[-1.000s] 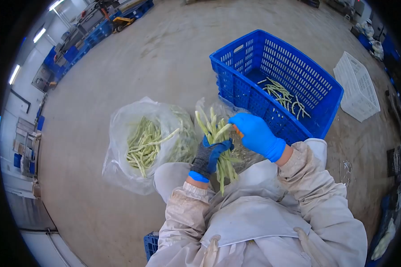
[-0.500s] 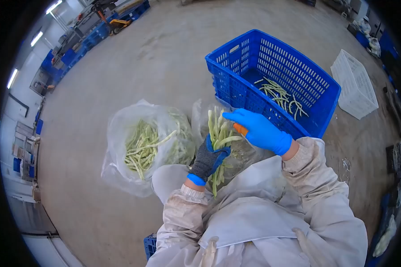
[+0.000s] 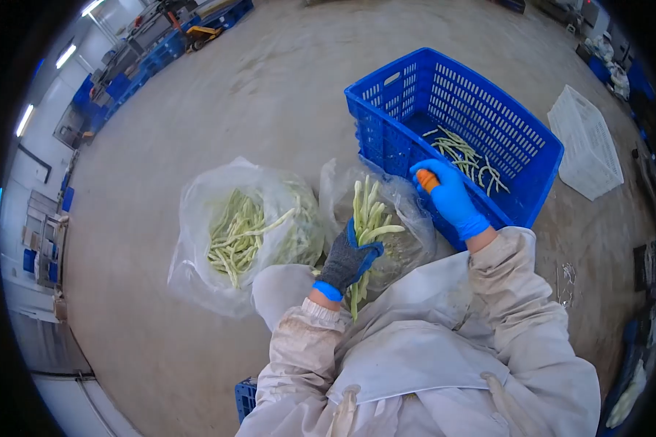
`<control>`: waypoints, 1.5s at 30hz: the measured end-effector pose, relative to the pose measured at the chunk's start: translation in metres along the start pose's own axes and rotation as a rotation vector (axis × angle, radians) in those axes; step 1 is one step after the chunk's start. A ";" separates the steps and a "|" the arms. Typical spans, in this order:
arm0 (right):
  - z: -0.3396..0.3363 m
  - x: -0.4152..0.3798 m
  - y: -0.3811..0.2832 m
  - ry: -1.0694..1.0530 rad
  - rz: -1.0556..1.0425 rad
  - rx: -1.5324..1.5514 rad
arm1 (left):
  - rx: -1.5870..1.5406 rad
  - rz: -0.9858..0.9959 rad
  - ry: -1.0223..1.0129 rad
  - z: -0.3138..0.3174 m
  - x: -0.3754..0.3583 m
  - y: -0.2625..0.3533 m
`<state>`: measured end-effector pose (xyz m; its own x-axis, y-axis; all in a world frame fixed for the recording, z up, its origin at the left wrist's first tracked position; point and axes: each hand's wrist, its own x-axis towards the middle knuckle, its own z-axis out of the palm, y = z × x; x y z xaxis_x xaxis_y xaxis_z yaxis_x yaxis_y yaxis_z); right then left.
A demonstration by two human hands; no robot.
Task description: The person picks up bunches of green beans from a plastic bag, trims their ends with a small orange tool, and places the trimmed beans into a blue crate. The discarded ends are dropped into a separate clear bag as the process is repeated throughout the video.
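My left hand [image 3: 348, 256], in a grey and blue work glove, is closed around a bunch of pale green beans [image 3: 372, 213]. The beans stick up past my fingers and hang below them, over a clear plastic bag [image 3: 410, 200]. My right hand [image 3: 453, 198], in a blue glove, is above the near side of the blue crate [image 3: 399, 143]. Its fingers are curled in near an orange piece [image 3: 428, 180] at the thumb, which looks like a thumb cover. Whether anything small is pinched there is hidden.
A clear bag [image 3: 186, 251] full of beans [image 3: 235, 237] sits to the left. Several beans [image 3: 465, 154] lie in the blue crate. Behind it stands a white crate [image 3: 587, 142]. Other people [image 3: 611, 62] are far off at upper right. A pallet jack [image 3: 200, 35] stands at upper left.
My right hand has moved away from the bean bunch, up and right toward the blue crate, and its fingers have curled in. My left hand keeps its hold on the beans.
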<state>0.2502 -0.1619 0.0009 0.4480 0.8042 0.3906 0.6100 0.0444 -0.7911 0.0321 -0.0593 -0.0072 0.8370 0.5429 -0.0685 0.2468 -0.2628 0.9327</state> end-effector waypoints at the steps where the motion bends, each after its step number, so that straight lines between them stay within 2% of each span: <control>1: -0.001 0.000 0.005 -0.026 -0.108 -0.129 | 0.058 0.013 0.001 -0.001 0.001 -0.003; 2: 0.002 -0.005 0.007 -0.024 -0.108 -0.128 | 0.117 0.029 -0.001 -0.001 0.004 -0.006; 4: 0.006 -0.013 -0.032 -0.070 -0.224 -0.200 | 0.167 0.017 0.009 0.001 0.012 -0.017; 5: 0.008 -0.017 -0.051 -0.246 -0.043 0.003 | 0.216 -0.007 0.015 0.004 0.012 -0.020; 6: 0.013 -0.019 -0.055 -0.248 -0.035 0.003 | 0.213 -0.011 0.010 0.006 0.013 -0.020; 8: 0.021 -0.020 -0.060 -0.472 -0.215 -0.174 | 0.241 -0.052 -0.057 0.006 0.016 -0.017; 12: 0.034 -0.019 -0.049 -0.551 -0.210 -0.126 | 0.372 -0.132 -0.032 0.011 0.018 -0.019; 14: 0.035 -0.016 -0.052 -0.583 -0.223 -0.154 | 0.318 -0.225 -0.121 0.009 0.020 -0.018; 17: 0.038 -0.014 -0.049 -0.632 -0.273 -0.233 | 0.256 -0.132 -0.165 0.007 0.019 -0.020; 19: 0.043 -0.017 -0.043 -0.659 -0.313 -0.283 | 0.216 -0.156 -0.189 0.005 0.017 -0.011; 21: 0.051 -0.026 -0.039 -0.568 -0.310 -0.430 | 0.174 -0.182 -0.210 0.007 0.018 -0.016; 24: 0.062 -0.035 -0.037 -0.520 -0.225 -0.530 | 0.240 -0.073 -0.177 0.019 0.028 -0.049; 25: 0.066 -0.039 -0.032 -0.519 -0.225 -0.531 | 0.103 -0.177 -0.223 0.023 0.032 -0.052; 26: 0.070 -0.042 -0.024 -0.384 -0.131 -0.436 | -0.035 -0.280 -0.268 0.025 0.035 -0.056; 27: 0.073 -0.043 -0.017 -0.249 -0.041 -0.342 | -0.036 -0.278 -0.267 0.023 0.035 -0.048; 29: 0.062 -0.034 0.001 0.185 0.146 -0.240 | 0.015 -0.206 -0.215 0.017 0.031 -0.023; 31: 0.034 -0.026 0.035 0.323 0.182 -0.168 | 0.027 -0.155 -0.154 0.017 0.020 -0.021; 32: 0.023 -0.024 0.047 0.351 0.289 -0.049 | 0.042 -0.087 -0.089 0.013 0.018 -0.020; 33: 0.008 -0.023 0.044 0.334 0.292 0.013 | 0.050 -0.080 -0.089 0.011 0.018 -0.023; 34: 0.000 -0.024 0.048 0.341 0.288 0.012 | -0.150 -0.086 -0.090 0.012 0.018 -0.028; 35: -0.007 -0.028 0.051 0.170 0.147 -0.302 | -0.354 -0.096 -0.090 0.014 0.016 -0.033; 36: -0.010 -0.030 0.047 -0.005 0.002 -0.611 | -0.354 -0.092 -0.093 0.012 0.014 -0.030; 38: -0.017 -0.028 0.038 -0.059 0.019 -0.589 | -0.495 -0.085 -0.227 0.005 0.015 -0.021; 39: -0.016 -0.024 0.023 -0.067 0.179 -0.214 | -0.674 -0.090 -0.227 0.004 0.009 -0.012; 40: -0.014 -0.023 0.009 -0.074 0.340 0.169 | -0.670 -0.097 -0.232 0.005 0.006 -0.013; 42: -0.013 -0.016 -0.013 -0.090 0.375 0.249 | -0.642 0.036 -0.206 0.004 0.008 -0.012; 44: -0.010 -0.011 -0.030 -0.053 0.116 0.228 | -0.522 0.060 -0.217 0.001 0.010 -0.015; 45: -0.010 -0.006 -0.043 -0.048 0.116 0.226 | -0.408 0.081 -0.222 0.000 0.012 -0.016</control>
<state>0.2280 -0.1746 0.0370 0.4715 0.8387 0.2726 0.3928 0.0771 -0.9164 0.0379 -0.0488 -0.0226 0.9409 0.3379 -0.0223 0.0015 0.0615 0.9981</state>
